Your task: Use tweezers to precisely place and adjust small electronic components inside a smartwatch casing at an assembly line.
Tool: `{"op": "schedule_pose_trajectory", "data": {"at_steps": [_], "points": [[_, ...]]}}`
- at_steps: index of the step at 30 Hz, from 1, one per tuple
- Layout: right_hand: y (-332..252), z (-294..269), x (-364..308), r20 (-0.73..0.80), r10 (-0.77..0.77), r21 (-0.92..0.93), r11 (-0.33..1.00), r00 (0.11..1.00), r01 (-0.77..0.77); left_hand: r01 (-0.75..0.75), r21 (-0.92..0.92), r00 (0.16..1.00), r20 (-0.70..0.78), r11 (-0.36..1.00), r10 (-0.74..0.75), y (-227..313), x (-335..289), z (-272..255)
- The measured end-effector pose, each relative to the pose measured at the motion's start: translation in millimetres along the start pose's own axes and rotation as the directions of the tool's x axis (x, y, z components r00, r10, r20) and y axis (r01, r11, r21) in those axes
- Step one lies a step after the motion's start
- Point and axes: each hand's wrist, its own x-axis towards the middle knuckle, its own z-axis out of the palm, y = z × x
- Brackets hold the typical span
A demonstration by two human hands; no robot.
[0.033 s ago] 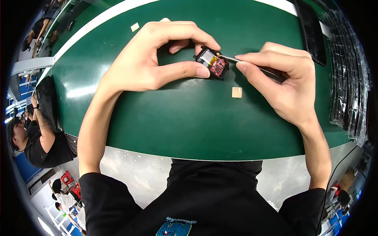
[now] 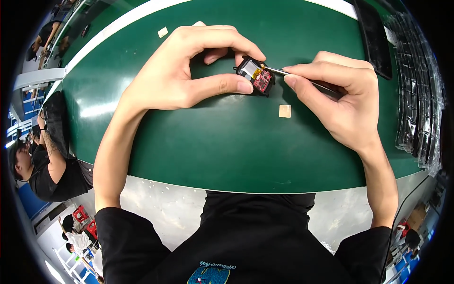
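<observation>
My left hand (image 2: 189,71) pinches a small open black electronic case (image 2: 266,91) by its edges, between thumb and fingers. Inside the case lie a silver battery cell (image 2: 249,68), a strip of yellow tape (image 2: 257,73) and a red circuit board (image 2: 263,81). My right hand (image 2: 345,94) is closed round slim metal tweezers (image 2: 276,70). Their tip meets the case's upper right edge, beside the yellow tape; the exact contact is too small to make out. Part of the tweezers is hidden by my fingers.
On the green table (image 2: 227,146) lie a small beige square (image 2: 284,111) below the case and another pale square (image 2: 162,32) at the far left. A black flat tray (image 2: 373,38) and plastic-wrapped black strips (image 2: 418,90) line the right side. A person (image 2: 52,165) sits at left.
</observation>
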Motion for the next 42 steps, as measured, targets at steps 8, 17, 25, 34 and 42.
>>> {"op": "schedule_pose_trajectory", "data": {"at_steps": [8, 17, 25, 34, 42], "points": [[2, 1, 1, 0.005, -0.021, -0.003, 1.000, 1.000, 0.021, -0.057, 0.071, 0.998, 0.005, 0.996, 0.057, 2, 1, 3], [0, 1, 0, 0.000, 0.012, -0.016, 1.000, 1.000, -0.012, -0.106, 0.041, 0.994, -0.002, 0.993, 0.106, -1, 4, 5], [-1, 2, -1, -0.016, 0.020, -0.005, 1.000, 1.000, -0.020, -0.045, 0.072, 0.999, 0.017, 0.996, 0.044, 4, 2, 3], [-1, 4, 0, -0.031, 0.023, -0.008, 1.000, 0.999, -0.023, -0.056, 0.080, 0.998, 0.016, 0.995, 0.055, 1, 0, 2], [3, -3, 1, -0.026, -0.072, -0.014, 0.997, 0.997, 0.071, -0.021, 0.143, 1.000, -0.011, 0.990, 0.023, 8, 2, 3]]}}
